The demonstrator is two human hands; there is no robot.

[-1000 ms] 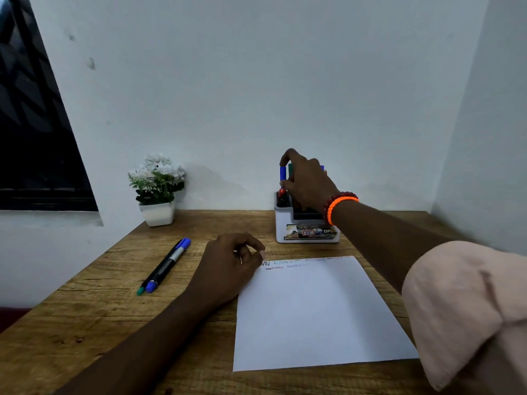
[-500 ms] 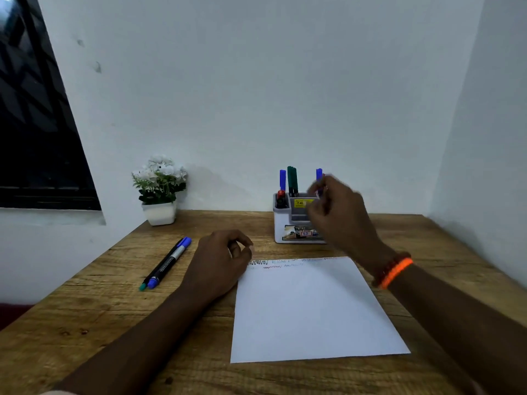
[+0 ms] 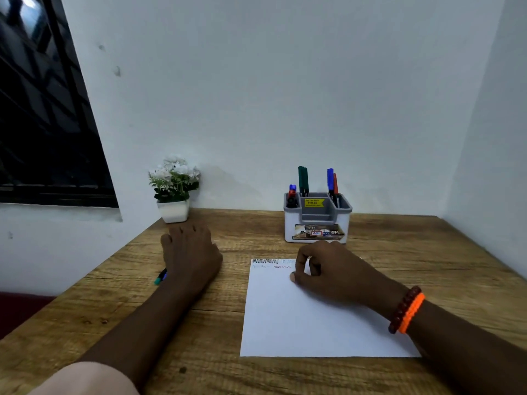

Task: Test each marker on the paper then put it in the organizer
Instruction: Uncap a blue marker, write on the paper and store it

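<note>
Now we can see the turn from one marker to the next. A second ago our right hand (image 3: pixel 332 273) was up at the organizer (image 3: pixel 316 220), dropping a marker in; it has since come back and rests on the far part of the paper (image 3: pixel 313 317), fingers loosely curled, holding nothing as far as we can tell. Our left hand (image 3: pixel 189 252), which lay curled at the paper's left edge, has moved out to the left and now covers the two loose markers (image 3: pixel 160 277) on the table (image 3: pixel 399 252). Only their near ends, one green and one blue, peep out under the wrist. The fingers look fairly flat over them; whether they have begun to close on a marker we cannot tell.

In the organizer, markers stand in three places: a short blue and red pair in the far-left pocket, green ones just right of it, and a blue and a red at the far right. Squiggles in several colours run along the paper's far edge.

We judge that one marker is just filed and that the pair under the left hand is all that remains untested. Next we would need to pick one up, uncap it and scribble on the paper.
</note>
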